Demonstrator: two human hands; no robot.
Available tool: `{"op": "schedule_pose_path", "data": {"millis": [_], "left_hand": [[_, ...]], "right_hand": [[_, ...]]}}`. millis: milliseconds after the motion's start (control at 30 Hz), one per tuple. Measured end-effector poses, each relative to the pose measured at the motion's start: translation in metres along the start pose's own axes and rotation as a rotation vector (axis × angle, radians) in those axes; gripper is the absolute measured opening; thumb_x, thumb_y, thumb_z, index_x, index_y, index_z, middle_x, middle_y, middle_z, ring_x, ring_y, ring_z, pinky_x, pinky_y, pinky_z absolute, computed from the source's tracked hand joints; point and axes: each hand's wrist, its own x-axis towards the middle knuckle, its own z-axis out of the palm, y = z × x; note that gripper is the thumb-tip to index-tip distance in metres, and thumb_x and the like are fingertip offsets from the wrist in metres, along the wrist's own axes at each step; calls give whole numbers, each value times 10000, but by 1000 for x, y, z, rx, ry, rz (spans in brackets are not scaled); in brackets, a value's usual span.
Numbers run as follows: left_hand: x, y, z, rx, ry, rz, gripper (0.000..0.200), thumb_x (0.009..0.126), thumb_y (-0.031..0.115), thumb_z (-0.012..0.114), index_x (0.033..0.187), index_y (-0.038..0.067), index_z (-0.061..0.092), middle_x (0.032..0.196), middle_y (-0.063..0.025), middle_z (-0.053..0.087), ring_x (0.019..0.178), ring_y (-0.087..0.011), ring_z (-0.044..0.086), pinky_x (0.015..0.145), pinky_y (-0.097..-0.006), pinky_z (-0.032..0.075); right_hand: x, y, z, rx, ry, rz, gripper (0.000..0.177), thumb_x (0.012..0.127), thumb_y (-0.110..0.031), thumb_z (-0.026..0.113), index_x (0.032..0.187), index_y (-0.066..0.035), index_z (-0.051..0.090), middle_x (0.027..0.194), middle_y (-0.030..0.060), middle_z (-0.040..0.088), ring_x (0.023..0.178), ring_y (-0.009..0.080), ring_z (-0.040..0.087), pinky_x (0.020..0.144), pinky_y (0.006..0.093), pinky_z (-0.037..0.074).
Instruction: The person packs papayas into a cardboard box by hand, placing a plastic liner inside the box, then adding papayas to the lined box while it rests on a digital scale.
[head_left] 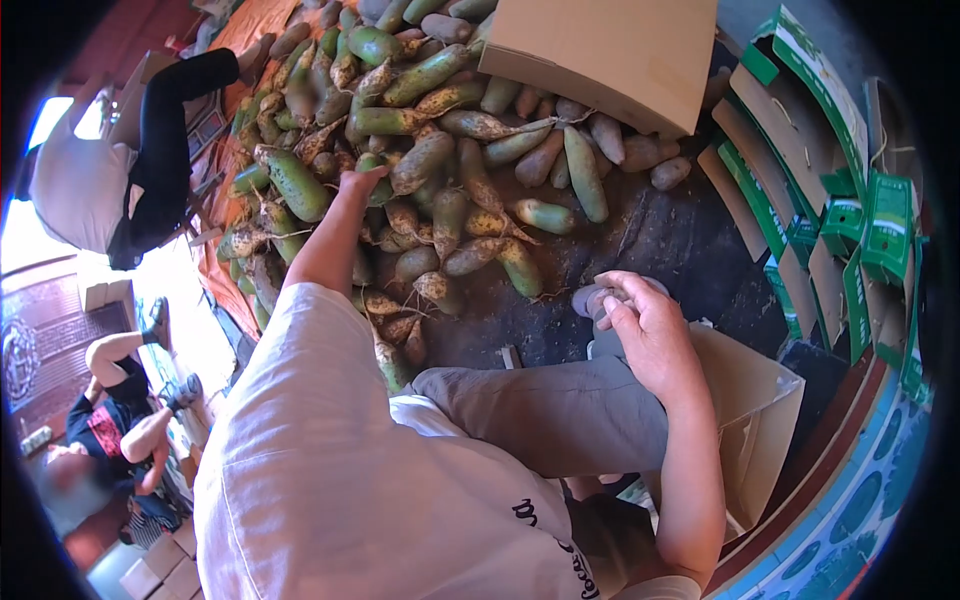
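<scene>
My left hand (362, 181) reaches into a heap of green radishes (425, 160), many smeared with soil and ending in pale roots. Its thumb shows against a green radish (373, 162), and the fingers close round that radish, partly hidden. Over my bent knee, my right hand (645, 330) is curled, thumb toward fingertips. Greyish colour shows between those fingers, but I cannot tell what it is. Just beyond them is a purple-grey shoe (582, 301). Several radishes lie at the heap's near edge, among them a long green one (585, 174).
A large cardboard box (600, 60) stands on the heap's far right. Green printed cartons (845, 225) are stacked at right. An open box (745, 420) sits beside my right forearm. At left, one person in dark clothes (165, 140) bends near the heap; another person (120, 430) sits lower down.
</scene>
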Motion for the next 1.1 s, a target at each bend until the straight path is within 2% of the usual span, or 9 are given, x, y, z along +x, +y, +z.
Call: {"op": "schedule_pose_path", "data": {"millis": [100,300,467,600,700,800,933,1067,1100], "left_hand": [[-53,0,-4,-599,-299,-97,455,783,341,656,1092,18,568,1052,-122,619,988,-243,601,858,-396,483],[-120,8,-14,-958,-926,22,446,819,280,577,1178,24,507,1108,-128,602,1008,-258,585,919,-431,442],[-206,68,6,-801,-1342,103,511,839,290,551,1245,-10,462,1167,-150,584,1038,-276,587,926,-441,446],[-276,113,36,-512,-1641,279,537,885,324,545,1287,-13,435,1232,-141,541,1068,-219,574,912,-371,469],[-325,133,53,-277,-1588,483,525,892,366,543,1223,-38,489,1176,-150,569,984,-212,601,876,-342,483],[-338,145,68,-158,-1611,383,499,928,376,488,1206,-38,506,1165,-144,573,985,-198,597,864,-335,487],[-357,149,55,-388,-1571,429,573,937,436,443,1263,-35,448,1170,-140,568,1019,-183,582,894,-336,476],[-392,144,52,-421,-1335,848,558,940,417,452,1291,-15,428,1145,-111,569,1059,-169,554,930,-328,452],[-391,147,56,-454,-1327,799,479,947,367,465,1248,-4,488,1114,-100,580,1039,-163,560,919,-323,456]], "right_hand": [[-5,8,-2,-71,33,-26,255,852,-88,536,1080,22,568,998,194,620,804,267,628,756,342,484],[-7,10,-4,-52,87,-113,268,833,-99,566,1077,11,571,995,181,617,832,293,617,776,354,473],[-8,4,1,108,197,-162,350,808,-92,606,1141,-7,540,1045,177,589,890,284,608,803,352,470],[-13,-10,-5,-585,481,-537,664,656,-96,751,1254,-87,461,1209,168,490,1118,308,498,961,413,379],[-17,-7,-10,-643,436,-573,763,576,-97,796,1256,-99,448,1200,151,481,1107,327,481,971,426,359],[-23,-3,-17,-573,429,-474,702,591,-117,794,1207,-57,461,1082,155,511,1008,326,519,872,413,425],[-33,11,-25,-256,437,-318,634,648,-200,773,1170,1,474,1046,189,548,988,339,544,856,397,440],[-30,27,-27,70,329,-260,613,679,-237,760,1163,18,483,1085,201,562,1008,295,560,879,352,433],[-29,28,-27,142,293,-240,612,686,-246,759,1162,22,484,1094,199,564,1012,277,564,882,339,432]]}}
